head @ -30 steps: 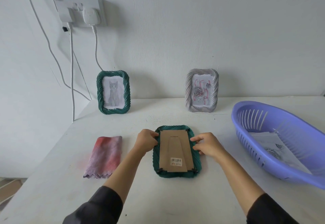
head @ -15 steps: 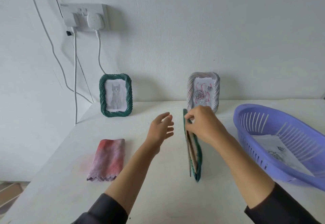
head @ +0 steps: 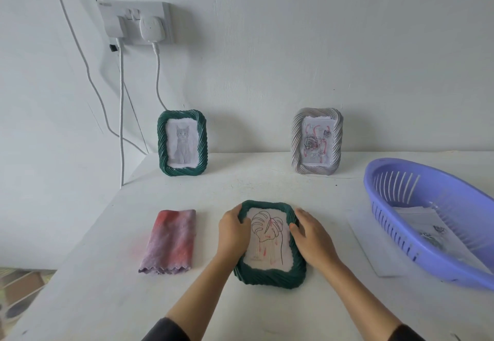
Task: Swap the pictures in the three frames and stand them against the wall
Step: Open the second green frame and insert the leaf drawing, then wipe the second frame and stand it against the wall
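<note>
Leaf frame [head: 270,275] lies flat, face up, mid-surface, held at both long edges.
The left hand [head: 232,231] curls over the frame's left edge; the right hand [head: 311,236] grips the right edge, thumb on the rim, so the hands sit apart with the frame between them. At the wall [head: 267,60] the cat frame [head: 182,142] and the rose frame [head: 316,141] stand upright, well apart, with bare surface [head: 246,180] between them and in front of them. A folded cloth [head: 169,241] lies left of the left hand, near the surface's slanting left edge. A purple basket [head: 374,180] with papers in it fills the right side, its far part cut off by the view.
</note>
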### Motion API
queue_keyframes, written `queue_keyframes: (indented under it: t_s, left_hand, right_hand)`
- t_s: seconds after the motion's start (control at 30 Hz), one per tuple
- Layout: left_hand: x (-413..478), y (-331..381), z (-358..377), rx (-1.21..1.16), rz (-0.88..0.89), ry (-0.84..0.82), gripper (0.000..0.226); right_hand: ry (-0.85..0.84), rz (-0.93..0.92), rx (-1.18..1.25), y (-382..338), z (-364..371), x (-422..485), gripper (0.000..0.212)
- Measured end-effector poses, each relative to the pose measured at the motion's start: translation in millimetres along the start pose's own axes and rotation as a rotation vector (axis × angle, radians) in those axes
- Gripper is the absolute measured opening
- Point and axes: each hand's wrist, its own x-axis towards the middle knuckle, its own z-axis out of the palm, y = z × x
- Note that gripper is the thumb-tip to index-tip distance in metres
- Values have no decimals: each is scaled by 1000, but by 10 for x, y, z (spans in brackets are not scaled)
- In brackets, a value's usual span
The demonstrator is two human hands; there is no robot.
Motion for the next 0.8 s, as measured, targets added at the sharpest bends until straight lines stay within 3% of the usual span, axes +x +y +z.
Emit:
queue_keyframes:
  t_s: [0.23,0.5,0.6,0.7,0.8]
  left_hand:
    - [-7,-157,193,90,20,67,32]
    - [-26,-130,102,153,39,14,39]
    - [33,-145,-119,334,36,166,46]
    - [152,-246,-504,599,-212,296,78]
    - [223,-362,-830,542,-470,161,104]
  right_hand:
    - [-5,-39,-155,48,49,18,52]
    - [8,-44,-186,50,54,2,51]
    - [9,-37,-163,61,56,2,51]
    - [12,-36,-144,65,53,5,51]
    - [16,-33,-111,64,44,0,50]
